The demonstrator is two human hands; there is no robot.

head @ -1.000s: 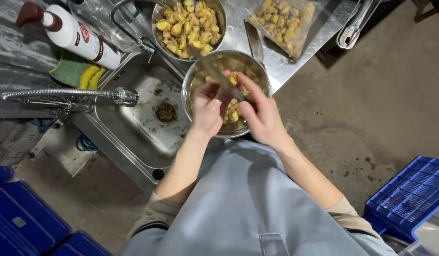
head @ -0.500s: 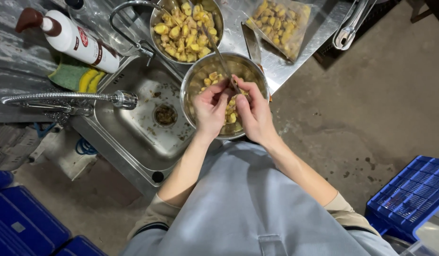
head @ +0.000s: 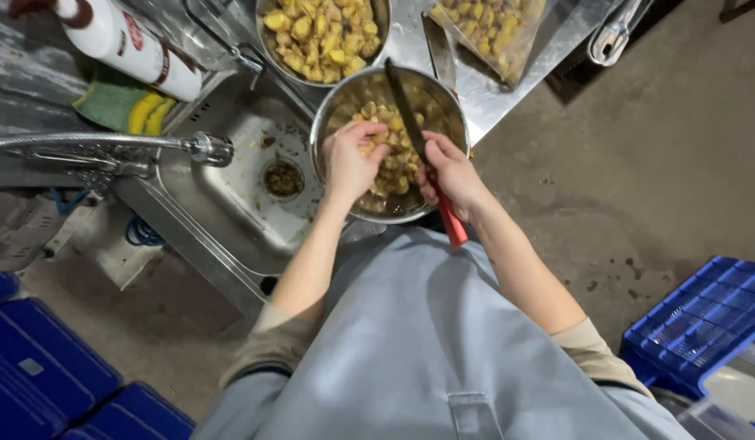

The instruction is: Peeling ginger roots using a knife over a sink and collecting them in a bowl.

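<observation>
Right hand (head: 452, 173) clamps a red-handled knife (head: 422, 147), now raised blade-up over the near bowl (head: 336, 106); left hand (head: 350, 159), pinching a yellow chunk (head: 367, 147) earlier, now reaches into the pile: next piece.

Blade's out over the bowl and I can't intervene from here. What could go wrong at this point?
The knife in the right hand lies close to the left hand, which reaches into the bowl; a slip could nick fingers. The bowl seems to overhang the sink edge, so pressing down might tip it.
</observation>
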